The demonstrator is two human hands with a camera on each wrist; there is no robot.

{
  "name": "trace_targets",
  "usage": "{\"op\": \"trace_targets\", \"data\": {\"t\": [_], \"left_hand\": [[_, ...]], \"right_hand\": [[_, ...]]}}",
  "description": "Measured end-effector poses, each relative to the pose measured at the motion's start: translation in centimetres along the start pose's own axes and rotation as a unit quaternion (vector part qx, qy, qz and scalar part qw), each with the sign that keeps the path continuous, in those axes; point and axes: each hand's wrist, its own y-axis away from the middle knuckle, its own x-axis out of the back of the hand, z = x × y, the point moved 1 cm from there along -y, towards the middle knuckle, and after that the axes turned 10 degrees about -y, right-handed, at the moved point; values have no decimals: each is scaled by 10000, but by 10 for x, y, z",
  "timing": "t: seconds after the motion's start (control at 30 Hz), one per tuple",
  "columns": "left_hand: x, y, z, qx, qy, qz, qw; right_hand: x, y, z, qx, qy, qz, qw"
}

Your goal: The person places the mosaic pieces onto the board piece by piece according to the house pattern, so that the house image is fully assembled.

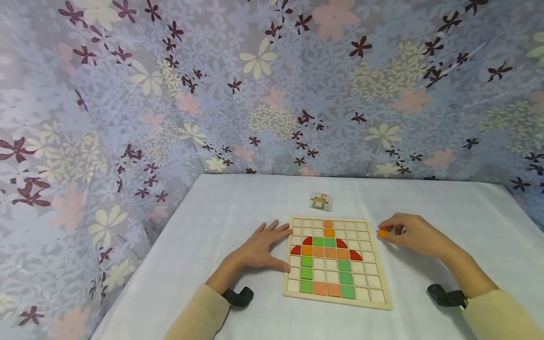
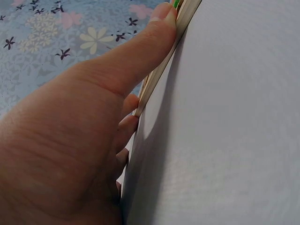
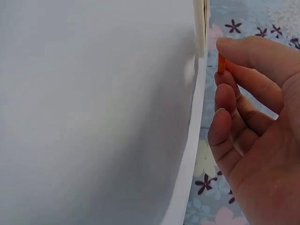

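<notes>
A wooden grid board point(image 1: 321, 277) lies on the table, with green, orange and red pieces set in some of its squares. My left hand point(image 1: 262, 245) rests at the board's left edge, fingers spread and fairly straight; in the left wrist view the thumb point(image 2: 140, 56) touches the board's side. Just off the board's right edge, my right hand point(image 1: 418, 233) pinches a small orange piece point(image 1: 384, 233) between thumb and fingers. The right wrist view shows this orange piece point(image 3: 221, 63) edge-on, its outline partly hidden by the fingertips.
Behind the board lies a small pattern card point(image 1: 320, 201) printed with a coloured grid figure. A white cloth point(image 1: 238, 198) covers the table. Flowered fabric point(image 1: 255, 104) hangs behind the table and on its left side.
</notes>
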Motion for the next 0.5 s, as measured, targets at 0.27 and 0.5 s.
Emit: {"op": "trace_targets", "data": {"t": [0.27,0.5], "left_hand": [[0,-4,1,-6,0,23,10000],[0,-1,1,1,-4,-24,10000]], "right_hand": [[-3,-23,-10,-56,-115,-27,9999],[-14,-44,-12,-112,-263,-68,9996]]}}
